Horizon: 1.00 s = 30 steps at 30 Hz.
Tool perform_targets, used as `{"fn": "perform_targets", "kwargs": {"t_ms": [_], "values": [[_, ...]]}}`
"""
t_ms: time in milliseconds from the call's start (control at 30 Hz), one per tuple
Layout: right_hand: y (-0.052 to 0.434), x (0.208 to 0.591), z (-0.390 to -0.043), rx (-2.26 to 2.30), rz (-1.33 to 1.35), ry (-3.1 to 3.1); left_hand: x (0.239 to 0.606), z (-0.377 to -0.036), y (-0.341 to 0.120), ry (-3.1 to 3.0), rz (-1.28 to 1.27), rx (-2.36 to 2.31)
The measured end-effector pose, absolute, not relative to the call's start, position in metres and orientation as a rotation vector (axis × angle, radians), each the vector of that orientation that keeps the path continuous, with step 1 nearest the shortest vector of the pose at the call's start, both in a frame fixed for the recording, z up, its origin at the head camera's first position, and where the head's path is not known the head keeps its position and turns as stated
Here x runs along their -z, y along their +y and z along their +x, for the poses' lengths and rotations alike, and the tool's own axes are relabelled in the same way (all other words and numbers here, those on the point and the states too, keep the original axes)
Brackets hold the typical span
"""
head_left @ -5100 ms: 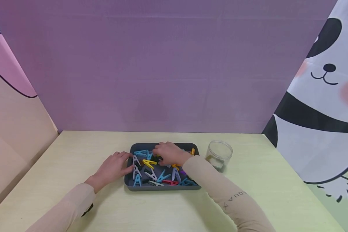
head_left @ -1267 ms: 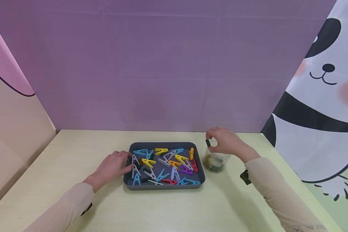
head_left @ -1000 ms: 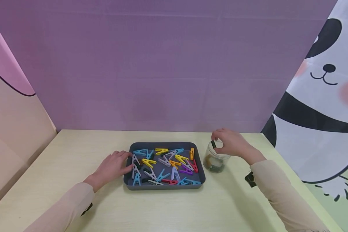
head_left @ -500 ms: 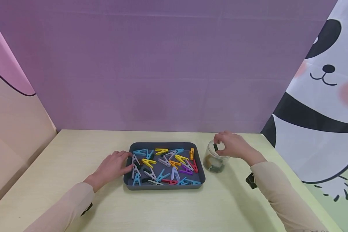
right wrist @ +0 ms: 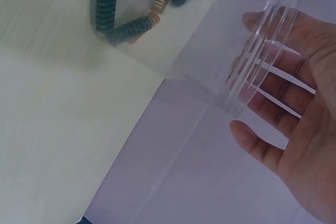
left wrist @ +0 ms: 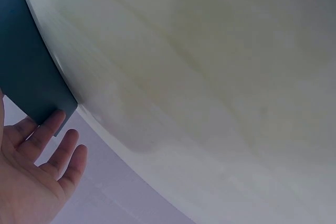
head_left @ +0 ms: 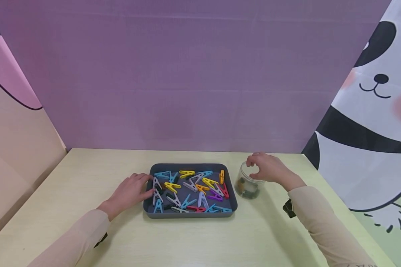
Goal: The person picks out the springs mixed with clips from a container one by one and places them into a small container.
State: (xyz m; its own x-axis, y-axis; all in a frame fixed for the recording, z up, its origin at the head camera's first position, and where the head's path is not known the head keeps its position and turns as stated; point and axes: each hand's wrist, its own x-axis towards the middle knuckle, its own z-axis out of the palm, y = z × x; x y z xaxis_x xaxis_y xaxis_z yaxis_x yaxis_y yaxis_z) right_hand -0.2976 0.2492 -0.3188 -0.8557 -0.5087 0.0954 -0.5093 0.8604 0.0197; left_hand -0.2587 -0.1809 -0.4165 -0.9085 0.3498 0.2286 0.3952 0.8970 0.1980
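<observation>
My left hand (head_left: 129,193) rests at the left rim of a dark grey tray (head_left: 191,216). In the left wrist view its fingertips touch the tray's outer wall, and the thumb is hidden. Colourful plastic clothespins lie in the tray, such as a yellow clothespin (head_left: 171,186) and a purple clothespin (head_left: 215,195). Among them is a black coil spring (head_left: 167,206). Right of the tray stands a lidless clear jar (head_left: 244,185). My right hand (head_left: 270,170) hovers at its mouth, fingers loosely bent and holding nothing. Inside are dark springs (right wrist: 106,4) and tan ones.
A light wooden table (head_left: 173,241) carries the tray and jar. Behind it rises a purple backdrop (head_left: 194,81). A panda-printed panel (head_left: 371,129) stands at the right and a pink-and-beige panel (head_left: 16,148) at the left.
My right hand moved from the tray to the jar with a black spring, lowered it into the mouth and let it go. My left hand stayed at the tray's rim.
</observation>
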Motion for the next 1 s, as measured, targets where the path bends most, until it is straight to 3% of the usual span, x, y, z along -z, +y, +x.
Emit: {"fn": "perform_targets", "kwargs": {"t_ms": [1000], "values": [[0.228, 0.294, -0.299, 0.002, 0.759, -2.912, 0.414, -0.258, -0.181, -2.868, -0.582, 0.353]]}}
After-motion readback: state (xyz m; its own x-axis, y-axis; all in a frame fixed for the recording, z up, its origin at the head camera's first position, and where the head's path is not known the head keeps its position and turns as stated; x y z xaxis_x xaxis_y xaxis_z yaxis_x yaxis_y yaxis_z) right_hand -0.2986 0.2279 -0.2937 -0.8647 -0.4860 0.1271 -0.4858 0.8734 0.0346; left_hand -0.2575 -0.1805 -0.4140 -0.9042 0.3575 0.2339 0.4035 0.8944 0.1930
